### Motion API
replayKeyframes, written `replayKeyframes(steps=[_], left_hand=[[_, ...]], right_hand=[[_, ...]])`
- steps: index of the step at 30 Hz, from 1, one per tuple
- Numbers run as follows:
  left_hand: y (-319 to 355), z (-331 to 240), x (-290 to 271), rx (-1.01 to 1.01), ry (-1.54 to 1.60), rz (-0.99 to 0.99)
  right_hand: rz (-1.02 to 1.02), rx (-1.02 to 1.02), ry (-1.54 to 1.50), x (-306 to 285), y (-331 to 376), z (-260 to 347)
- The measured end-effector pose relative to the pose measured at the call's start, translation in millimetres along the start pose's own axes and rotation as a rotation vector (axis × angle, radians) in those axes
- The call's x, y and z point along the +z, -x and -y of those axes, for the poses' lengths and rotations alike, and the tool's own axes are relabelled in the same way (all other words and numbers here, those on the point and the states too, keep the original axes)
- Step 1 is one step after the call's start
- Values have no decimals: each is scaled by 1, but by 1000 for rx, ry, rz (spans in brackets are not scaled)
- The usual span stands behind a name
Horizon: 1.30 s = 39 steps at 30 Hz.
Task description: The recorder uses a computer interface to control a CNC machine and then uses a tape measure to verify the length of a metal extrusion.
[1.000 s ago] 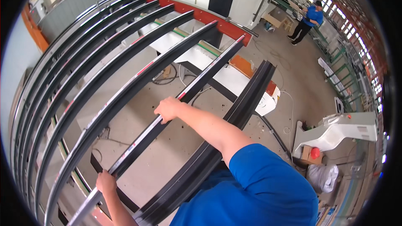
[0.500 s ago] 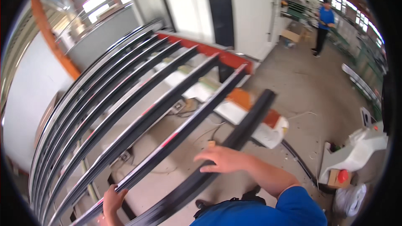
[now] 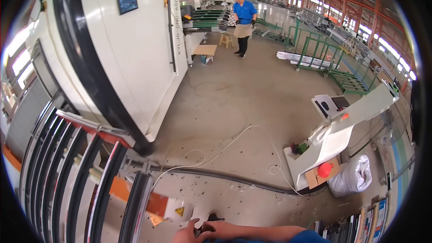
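Note:
At the lower edge of the view my two hands meet close in front of my body. My left hand (image 3: 185,234) is closed, its thumb and finger pointing up. Against it, the bent fingers of my right hand (image 3: 219,230) are closed too. Something small and dark shows between them, too little of it to name. Nearest to the hands on the left is a long black profile bar (image 3: 137,204), the end one of several dark bars on a rack with a red end beam (image 3: 120,138). Neither hand touches the bars.
A tall white machine cabinet (image 3: 135,58) stands beyond the rack. A black hose (image 3: 234,178) and a white cable (image 3: 225,146) cross the floor. To the right are a white console (image 3: 330,150), a white sack (image 3: 353,177) and upright profiles (image 3: 360,222). A person (image 3: 244,22) stands far off.
My view has swung right, toward the open floor. My left hand has left the rack bar and my right hand the near bar; both have come together in front of my body.

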<state>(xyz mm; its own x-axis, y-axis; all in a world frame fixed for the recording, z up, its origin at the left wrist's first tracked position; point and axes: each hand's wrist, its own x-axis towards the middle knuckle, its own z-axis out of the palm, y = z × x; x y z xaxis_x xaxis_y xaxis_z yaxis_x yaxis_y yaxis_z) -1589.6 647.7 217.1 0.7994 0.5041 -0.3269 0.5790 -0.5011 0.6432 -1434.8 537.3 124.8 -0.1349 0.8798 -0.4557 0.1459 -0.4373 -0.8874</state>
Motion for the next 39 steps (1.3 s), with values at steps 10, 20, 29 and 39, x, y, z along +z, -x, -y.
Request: replayKeyframes(steps=[10,20,29,39], left_hand=[[-308,-70,12,140,102,173],[-629,-131,-11,243,-188,282],[-894,-159,34,39,-212,248],[-1028,-67,112,-567,252,39]], right_hand=[[-565,-93,-556,-293,20,-22],[-1786,-460,-961,-632,189,-88],[-1669,209,-753,-973,58,-207],[-904,468,-222,-1227,-80,-267]])
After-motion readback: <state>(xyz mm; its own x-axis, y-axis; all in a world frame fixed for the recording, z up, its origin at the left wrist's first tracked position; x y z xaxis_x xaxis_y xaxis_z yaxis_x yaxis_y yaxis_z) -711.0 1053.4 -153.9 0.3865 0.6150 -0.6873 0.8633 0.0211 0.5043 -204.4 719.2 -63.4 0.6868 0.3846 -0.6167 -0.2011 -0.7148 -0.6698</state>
